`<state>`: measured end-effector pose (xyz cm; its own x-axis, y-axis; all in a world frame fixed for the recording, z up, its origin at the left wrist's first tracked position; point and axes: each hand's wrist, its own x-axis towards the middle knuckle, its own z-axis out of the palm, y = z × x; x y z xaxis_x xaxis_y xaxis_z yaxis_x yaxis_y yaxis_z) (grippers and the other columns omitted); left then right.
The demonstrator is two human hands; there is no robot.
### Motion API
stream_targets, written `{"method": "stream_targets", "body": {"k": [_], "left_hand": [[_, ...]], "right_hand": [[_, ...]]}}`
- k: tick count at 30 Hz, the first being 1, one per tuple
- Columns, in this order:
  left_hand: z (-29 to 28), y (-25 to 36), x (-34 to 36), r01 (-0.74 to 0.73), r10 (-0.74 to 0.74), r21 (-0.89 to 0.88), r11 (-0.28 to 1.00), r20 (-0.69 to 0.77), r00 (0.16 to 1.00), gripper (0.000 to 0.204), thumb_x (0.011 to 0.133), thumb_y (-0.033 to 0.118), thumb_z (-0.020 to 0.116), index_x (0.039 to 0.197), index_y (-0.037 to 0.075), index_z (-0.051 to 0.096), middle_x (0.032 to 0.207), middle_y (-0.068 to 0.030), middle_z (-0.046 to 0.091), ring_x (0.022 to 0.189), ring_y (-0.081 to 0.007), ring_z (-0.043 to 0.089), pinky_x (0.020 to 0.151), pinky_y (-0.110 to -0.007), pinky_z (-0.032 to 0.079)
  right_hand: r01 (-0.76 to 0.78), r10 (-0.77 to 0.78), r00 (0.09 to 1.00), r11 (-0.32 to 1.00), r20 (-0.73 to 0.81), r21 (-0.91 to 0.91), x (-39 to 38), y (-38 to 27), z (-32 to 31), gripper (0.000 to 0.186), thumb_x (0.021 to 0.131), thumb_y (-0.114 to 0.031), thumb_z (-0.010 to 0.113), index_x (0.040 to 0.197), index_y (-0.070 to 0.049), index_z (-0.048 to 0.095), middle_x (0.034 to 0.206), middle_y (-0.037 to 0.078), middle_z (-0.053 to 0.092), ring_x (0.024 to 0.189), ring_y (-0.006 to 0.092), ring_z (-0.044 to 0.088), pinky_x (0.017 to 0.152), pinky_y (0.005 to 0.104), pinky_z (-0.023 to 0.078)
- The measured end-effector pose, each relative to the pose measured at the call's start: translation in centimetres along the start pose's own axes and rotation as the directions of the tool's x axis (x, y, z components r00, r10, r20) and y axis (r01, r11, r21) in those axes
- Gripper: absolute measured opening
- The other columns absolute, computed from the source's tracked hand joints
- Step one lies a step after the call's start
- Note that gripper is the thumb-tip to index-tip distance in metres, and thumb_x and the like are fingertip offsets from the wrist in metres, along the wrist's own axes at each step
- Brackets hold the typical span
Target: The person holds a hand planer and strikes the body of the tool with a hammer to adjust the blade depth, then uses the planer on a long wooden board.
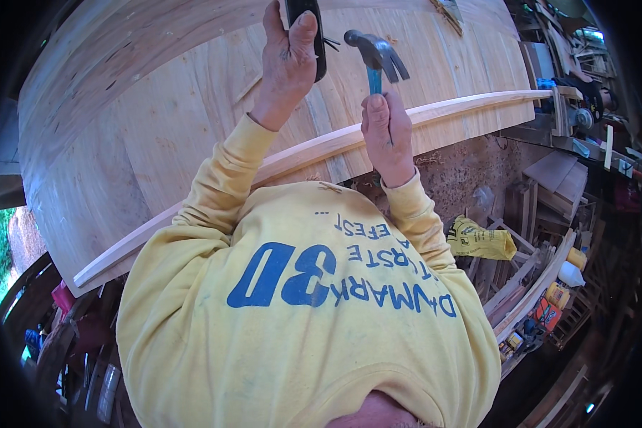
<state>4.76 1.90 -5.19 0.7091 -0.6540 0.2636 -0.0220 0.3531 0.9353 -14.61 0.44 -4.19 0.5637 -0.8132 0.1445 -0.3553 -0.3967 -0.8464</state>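
My left hand (287, 68) is closed around a black, rounded, phone-like object (319, 53), held over the panel near the top of the view. Thin dark pieces like nails (331, 43) stick out beside that object; I cannot make out how they are held. In my right hand (387, 137) is a claw hammer (375, 55), upright, its teal handle gripped and its metal head above the fist. Beneath both hands spreads a large pale wooden panel (171, 121). A long light wooden strip (471, 105) lies along its near edge, passing behind my right hand.
Wood scraps (447, 16) lie at the panel's far side. To the right are a yellow bag (481, 239), stacked boards (555, 178), and a plank (538, 289) beside several small containers. Clutter with a pink item (63, 296) fills the lower left.
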Motion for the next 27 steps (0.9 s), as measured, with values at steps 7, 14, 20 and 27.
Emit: {"method": "stream_targets", "body": {"k": [7, 14, 20, 27], "left_hand": [[-1.9, -1.9, 0.8, 0.184, -0.149, -0.273, 0.944, 0.142, 0.979, 0.054, 0.107, 0.051, 0.052, 0.137, 0.006, 0.052, 0.116, -0.0038, 0.066, 0.098, -0.0127, 0.065, 0.087, -0.027, 0.054], [-1.6, -3.8, 0.5, 0.386, -0.314, -0.229, 0.893, 0.296, 0.902, 0.059, 0.107, 0.054, 0.049, 0.139, 0.005, 0.050, 0.117, -0.0062, 0.064, 0.101, -0.0136, 0.065, 0.086, -0.028, 0.054], [-0.8, -4.7, 1.1, 0.424, -0.319, -0.263, 0.867, 0.360, 0.877, 0.071, 0.101, 0.063, 0.053, 0.137, 0.002, 0.052, 0.116, -0.0081, 0.067, 0.098, -0.0156, 0.069, 0.084, -0.031, 0.058], [4.2, -7.5, -6.3, 0.538, -0.424, 0.065, 0.840, 0.697, 0.578, 0.064, 0.110, 0.054, 0.039, 0.132, -0.003, 0.060, 0.111, -0.0082, 0.067, 0.100, -0.0142, 0.063, 0.088, -0.032, 0.053]], "right_hand": [[-0.297, 0.269, 0.930, 0.952, -0.250, -0.080, 8.3, 6.5, 1.8, 0.026, 0.100, -0.028, 0.058, 0.103, -0.002, 0.057, 0.086, 0.021, 0.068, 0.081, 0.0416, 0.066, 0.074, 0.0495, 0.051], [-0.372, 0.259, 0.881, 0.896, -0.397, -0.242, 14.0, 11.4, 4.0, 0.036, 0.088, -0.022, 0.058, 0.114, 0.002, 0.051, 0.111, 0.030, 0.060, 0.101, 0.0458, 0.063, 0.088, 0.0483, 0.051], [-0.019, 0.047, 0.989, 0.982, -0.144, 0.190, 6.6, 8.8, 2.1, 0.097, 0.075, -0.053, 0.084, 0.140, 0.006, 0.043, 0.122, 0.021, 0.052, 0.118, 0.0343, 0.053, 0.102, 0.0447, 0.046], [-0.074, 0.158, 0.939, 0.960, -0.305, 0.271, -1.0, 4.7, -0.9, 0.093, 0.072, -0.043, 0.094, 0.136, 0.004, 0.046, 0.118, 0.011, 0.058, 0.108, 0.0181, 0.056, 0.094, 0.0333, 0.048]]}}
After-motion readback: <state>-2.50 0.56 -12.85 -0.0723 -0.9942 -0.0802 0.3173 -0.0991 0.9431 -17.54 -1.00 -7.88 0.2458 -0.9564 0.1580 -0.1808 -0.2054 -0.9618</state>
